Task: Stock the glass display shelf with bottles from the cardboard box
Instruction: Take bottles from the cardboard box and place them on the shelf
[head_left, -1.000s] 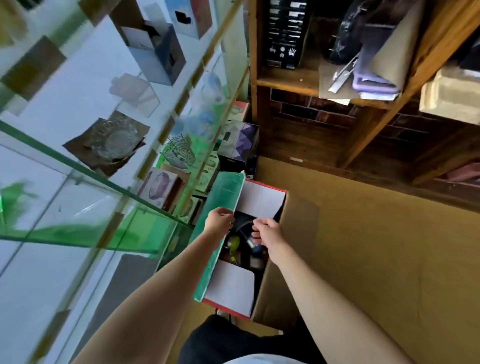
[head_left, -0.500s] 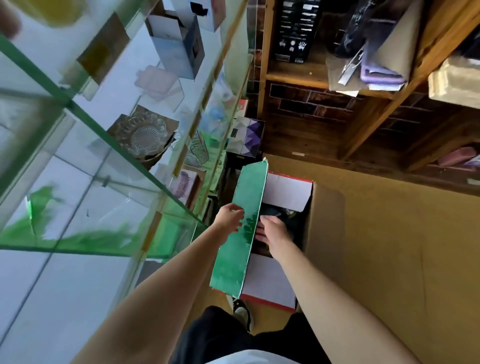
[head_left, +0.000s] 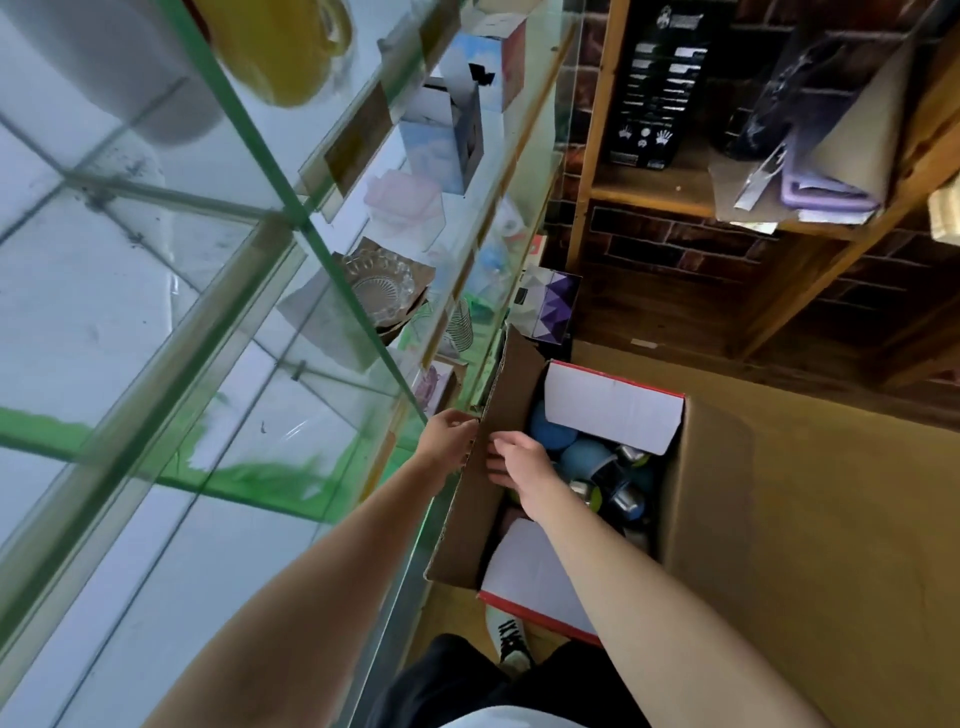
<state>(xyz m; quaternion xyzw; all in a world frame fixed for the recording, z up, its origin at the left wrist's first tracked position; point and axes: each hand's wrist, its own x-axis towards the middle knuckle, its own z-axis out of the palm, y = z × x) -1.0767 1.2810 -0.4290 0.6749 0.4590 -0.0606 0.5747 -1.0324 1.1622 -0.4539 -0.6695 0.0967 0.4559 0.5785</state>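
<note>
An open cardboard box (head_left: 706, 499) stands on the floor below me, beside the glass display shelf (head_left: 218, 291). Several bottles (head_left: 597, 467), blue and dark with metal caps, lie inside it. The box's long left flap (head_left: 498, 457) stands upright, brown side toward me. My left hand (head_left: 448, 435) grips that flap's top edge from the outside. My right hand (head_left: 519, 462) holds the same flap from the inside, fingers curled against it, just above the bottles.
The shelf holds a glass dish (head_left: 379, 280), small product boxes (head_left: 447, 130) and a yellow item (head_left: 285, 47). A wooden shelving unit (head_left: 675, 197) against a brick wall stands behind the box. My shoe (head_left: 511, 639) is by the box's near end.
The left flap has swung from lying over the box to standing upright, its green face now turned away. Both hands moved with it, and more bottles show.
</note>
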